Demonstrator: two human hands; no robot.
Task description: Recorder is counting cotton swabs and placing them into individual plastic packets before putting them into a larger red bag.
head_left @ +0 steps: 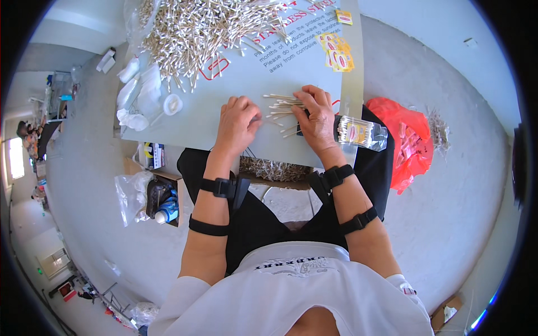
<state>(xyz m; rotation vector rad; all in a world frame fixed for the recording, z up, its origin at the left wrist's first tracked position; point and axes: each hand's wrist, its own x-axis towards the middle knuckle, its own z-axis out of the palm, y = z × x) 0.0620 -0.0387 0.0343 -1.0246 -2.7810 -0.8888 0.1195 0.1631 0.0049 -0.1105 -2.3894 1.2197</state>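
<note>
loosely, the left hand (239, 124) curls, any hold unclear; the right hand (318, 119) pinches several cotton swabs (284, 103).

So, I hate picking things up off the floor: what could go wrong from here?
The clear pack seems to jut past the table's right edge, so a bump from the right hand might knock it off. The swabs by that hand lie loose and could scatter if brushed.

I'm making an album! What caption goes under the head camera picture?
Right hand at a small bunch of cotton swabs, left hand nearby, big swab pile beyond.
</note>
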